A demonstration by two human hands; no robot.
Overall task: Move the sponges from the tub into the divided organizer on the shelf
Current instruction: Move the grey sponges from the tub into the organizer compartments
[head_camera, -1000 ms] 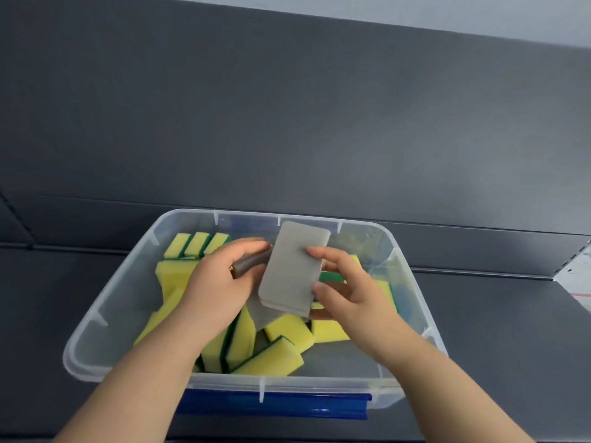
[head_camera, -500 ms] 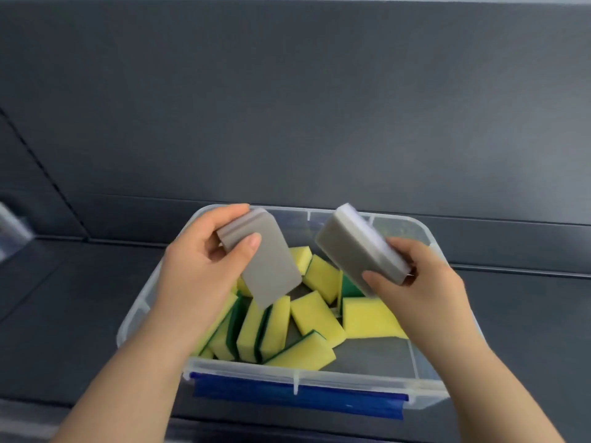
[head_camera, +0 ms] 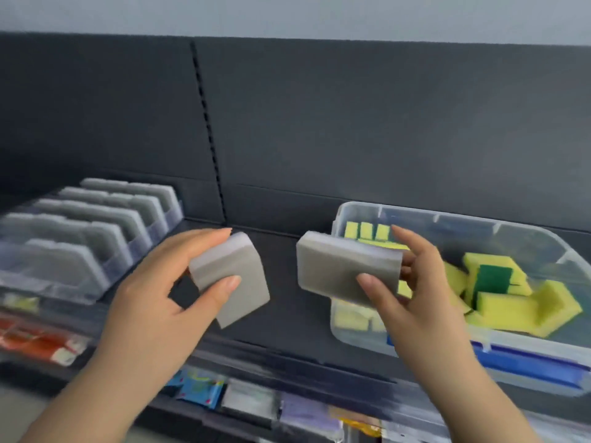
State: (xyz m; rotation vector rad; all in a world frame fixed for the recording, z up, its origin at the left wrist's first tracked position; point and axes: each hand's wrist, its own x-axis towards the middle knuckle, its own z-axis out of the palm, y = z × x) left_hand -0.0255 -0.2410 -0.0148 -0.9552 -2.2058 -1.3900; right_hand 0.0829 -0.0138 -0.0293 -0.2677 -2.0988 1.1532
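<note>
Both hands have lifted off the tub and swung toward the organizer. Fingers of left hand grip one grey sponge; right hand grips a second grey sponge. Free slot likely, too blurred to confirm.

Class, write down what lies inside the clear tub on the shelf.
Inside the tub lie loose yellow sponges with green backs. The right hand and the grey sponge it holds cover part of the tub's left end.

Both arms reach forward; the left hand pinches a grey sponge, the right hand a second grey sponge.
</note>
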